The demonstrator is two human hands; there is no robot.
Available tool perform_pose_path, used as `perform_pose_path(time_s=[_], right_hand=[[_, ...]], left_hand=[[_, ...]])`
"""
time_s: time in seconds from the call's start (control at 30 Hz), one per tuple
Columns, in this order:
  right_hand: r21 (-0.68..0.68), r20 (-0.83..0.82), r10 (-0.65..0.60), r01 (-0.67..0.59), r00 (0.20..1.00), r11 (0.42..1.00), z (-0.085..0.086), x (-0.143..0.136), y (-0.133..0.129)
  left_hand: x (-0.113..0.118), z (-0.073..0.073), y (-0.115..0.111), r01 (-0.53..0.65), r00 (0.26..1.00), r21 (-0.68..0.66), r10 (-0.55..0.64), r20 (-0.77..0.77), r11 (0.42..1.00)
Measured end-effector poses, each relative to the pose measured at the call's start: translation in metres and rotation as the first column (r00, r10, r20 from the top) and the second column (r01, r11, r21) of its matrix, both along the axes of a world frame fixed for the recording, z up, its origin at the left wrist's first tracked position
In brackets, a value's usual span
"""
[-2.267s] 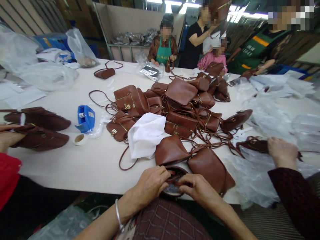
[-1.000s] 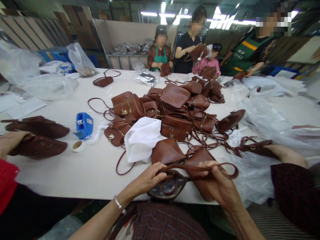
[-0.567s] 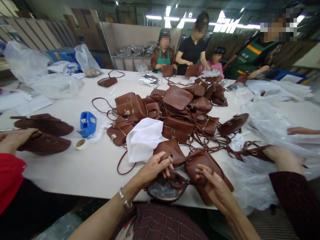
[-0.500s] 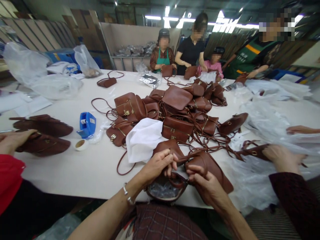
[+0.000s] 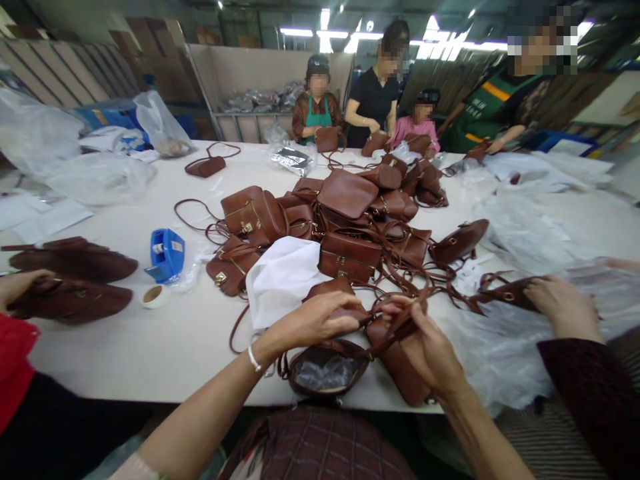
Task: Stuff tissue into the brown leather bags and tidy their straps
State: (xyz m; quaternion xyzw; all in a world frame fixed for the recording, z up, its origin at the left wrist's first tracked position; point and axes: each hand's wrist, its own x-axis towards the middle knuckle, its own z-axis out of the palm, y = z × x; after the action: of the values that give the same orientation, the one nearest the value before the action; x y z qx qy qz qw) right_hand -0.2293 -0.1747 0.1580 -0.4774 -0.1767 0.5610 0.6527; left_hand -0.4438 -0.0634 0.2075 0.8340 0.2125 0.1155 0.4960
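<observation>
My left hand (image 5: 327, 317) and my right hand (image 5: 423, 343) are both closed on a brown leather strap (image 5: 381, 345), with a short length of it stretched between them. Just below my hands an unzipped brown handbag (image 5: 326, 395) stands at the table edge, its mouth facing up. Clear plastic filling (image 5: 320, 373) shows inside it. Another smooth brown bag (image 5: 400, 373) lies beside it, partly behind my right hand. A sheet of white wrapping (image 5: 280, 273) touches the pile of brown bags (image 5: 350, 193) beyond my hands.
To the left are a blue tape dispenser (image 5: 167, 255), a tape roll (image 5: 154, 297) and a co-worker's hand on a brown bag (image 5: 75, 301). On the right, another person's hand (image 5: 560, 303) grips a bag above clear plastic (image 5: 500, 360). Several people stand across the table.
My right hand has lifted the strap and turned upward with it. My left hand has shifted slightly, fingers now stretched towards the right. The open bag's mouth is less covered.
</observation>
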Motion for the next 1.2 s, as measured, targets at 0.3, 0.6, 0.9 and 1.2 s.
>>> perform_pose_path(time_s=[0.3, 0.6, 0.9, 1.2], right_hand=[[-0.188, -0.150, -0.188, 0.159, 0.971, 0.969, -0.055, 0.021, -0.021], [-0.188, 0.218, 0.275, -0.236, 0.936, 0.953, -0.066, -0.016, -0.027], [-0.024, 0.001, 0.090, -0.090, 0.996, 0.996, -0.070, -0.005, -0.032], [0.011, 0.186, -0.296, 0.300, 0.937, 0.954, -0.069, -0.033, -0.012]], left_hand=[[-0.044, -0.056, -0.028, -0.187, 0.938, 0.162, 0.225, -0.265, 0.969], [0.009, -0.058, -0.039, 0.063, 0.995, -0.555, -0.093, -0.025, 0.829], [0.020, -0.090, -0.035, 0.172, 0.954, -0.736, -0.298, -0.042, 0.655], [0.031, -0.099, -0.057, 0.006, 0.938, 0.290, 0.095, -0.333, 0.957]])
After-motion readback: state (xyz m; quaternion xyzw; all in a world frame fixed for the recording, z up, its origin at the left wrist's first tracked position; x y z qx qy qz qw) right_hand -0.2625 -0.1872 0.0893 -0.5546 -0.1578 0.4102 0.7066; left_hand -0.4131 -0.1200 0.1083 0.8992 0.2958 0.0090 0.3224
